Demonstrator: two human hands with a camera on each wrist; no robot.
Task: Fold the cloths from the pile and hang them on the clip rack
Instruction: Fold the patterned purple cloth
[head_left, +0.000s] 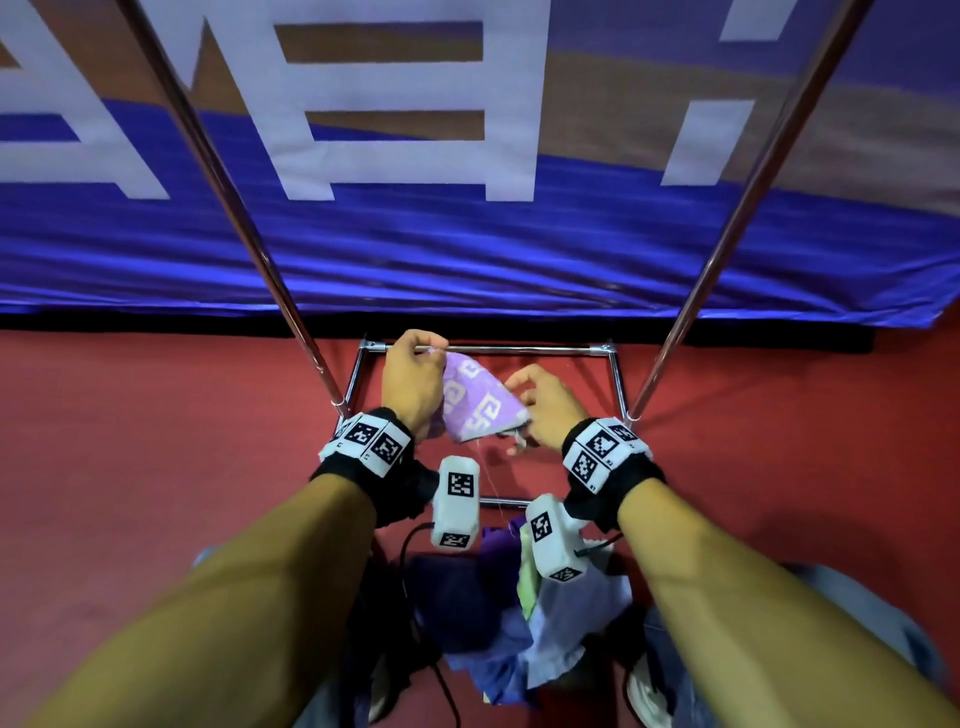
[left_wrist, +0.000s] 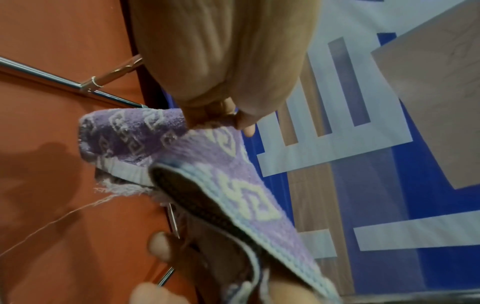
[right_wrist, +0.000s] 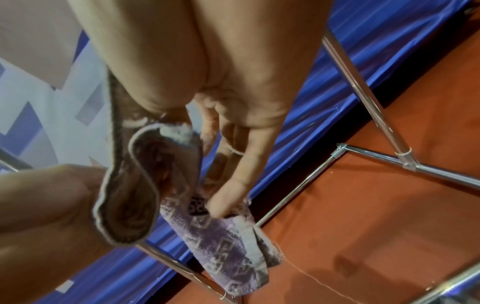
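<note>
A purple cloth (head_left: 475, 400) with a pale key pattern hangs partly folded between my two hands, above the red floor. My left hand (head_left: 439, 347) pinches its top corner between thumb and fingers (left_wrist: 242, 123). My right hand (head_left: 519, 397) grips the cloth's right edge; in the right wrist view one finger (right_wrist: 223, 203) reaches down onto the lower fold of the cloth (right_wrist: 223, 244). A loose thread trails from the hem. The pile of cloths (head_left: 524, 629) lies below my forearms. The rack's chrome poles (head_left: 228, 208) rise on both sides; no clips are in view.
The rack's chrome base frame (head_left: 615, 374) lies on the red floor (head_left: 156, 441) under the cloth. A blue banner (head_left: 467, 249) with large white letters hangs behind the rack. A black cable (head_left: 410, 587) runs beside the pile, and a shoe (head_left: 644, 696) shows at bottom right.
</note>
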